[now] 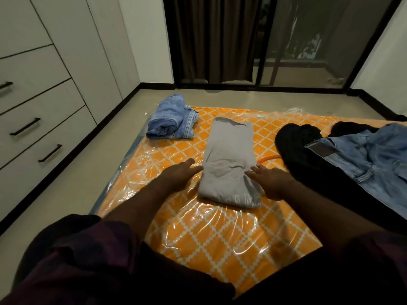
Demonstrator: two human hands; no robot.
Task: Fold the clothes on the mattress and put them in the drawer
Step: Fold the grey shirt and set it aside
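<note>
Head view. Dark sleeves (pixel 92 256) nearest the lens, forearms reaching out over mattress (pixel 211 245), orange lattice print under clear plastic wrap.

Left hand (pixel 179 173) flat, fingers straight, tips touching left edge of grey shirt (pixel 229 164). Right hand (pixel 272 182) also flat, fingers spread, pressing right edge of same shirt. Neither gripping; both bracketing the cloth, likely to square it up or smooth it ahead of the next fold. Shirt already narrowed to a long strip, near end doubled over with lettering showing, collar at far end. Probably one or two cross folds left.

Rolled blue jeans (pixel 170 119) at far left corner of mattress, well apart from shirt, looks finished and parked out of the way. Unfolded pile on right: black garment (pixel 293 142) bunched, light jeans (pixel 372 155) lying partly over it. Orange strip poking out between shirt and black garment, cannot tell what.

Drawers (pixel 41 126) in white cabinet along left wall, black bar handles, all closed; contents not visible. Nothing put away yet by the look of it. Curtain (pixel 211 38) and glass door at far end.
</note>
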